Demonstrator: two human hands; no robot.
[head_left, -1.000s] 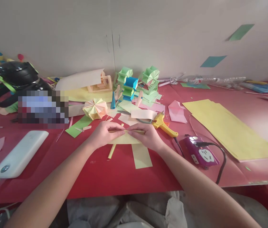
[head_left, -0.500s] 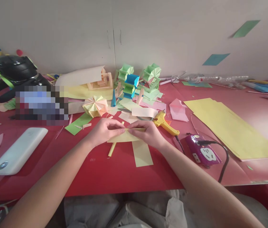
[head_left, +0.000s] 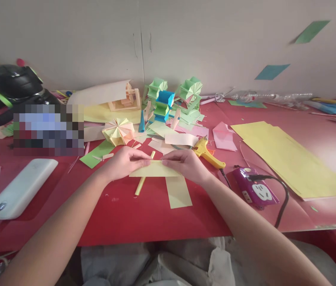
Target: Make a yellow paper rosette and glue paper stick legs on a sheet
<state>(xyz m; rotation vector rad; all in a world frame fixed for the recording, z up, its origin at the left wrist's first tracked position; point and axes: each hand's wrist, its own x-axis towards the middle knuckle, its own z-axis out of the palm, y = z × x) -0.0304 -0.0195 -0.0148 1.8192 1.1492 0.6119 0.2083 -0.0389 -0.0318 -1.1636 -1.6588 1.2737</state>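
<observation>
My left hand (head_left: 124, 162) and my right hand (head_left: 185, 163) meet over the red table (head_left: 144, 222), both pinching the top edge of a pale yellow paper strip (head_left: 154, 171) that lies crosswise. A thin rolled yellow paper stick (head_left: 142, 180) runs under that strip, slanting toward me. Below my right hand lies a second yellow paper strip (head_left: 178, 192), flat on the table. The fingertips of both hands nearly touch at the strip's folded upper edge.
A yellow glue gun (head_left: 208, 155) and a purple power socket (head_left: 255, 190) with black cord lie to the right. Large yellow sheets (head_left: 292, 159) are at far right. Folded paper models (head_left: 168, 103), a paper fan ball (head_left: 119, 133), a white power bank (head_left: 19, 190) and a black helmet (head_left: 10, 85) stand behind and left.
The yellow strip has opened out wider and flatter under my fingers. Both hands stayed in place, shifting slightly up in the view as the camera tilted.
</observation>
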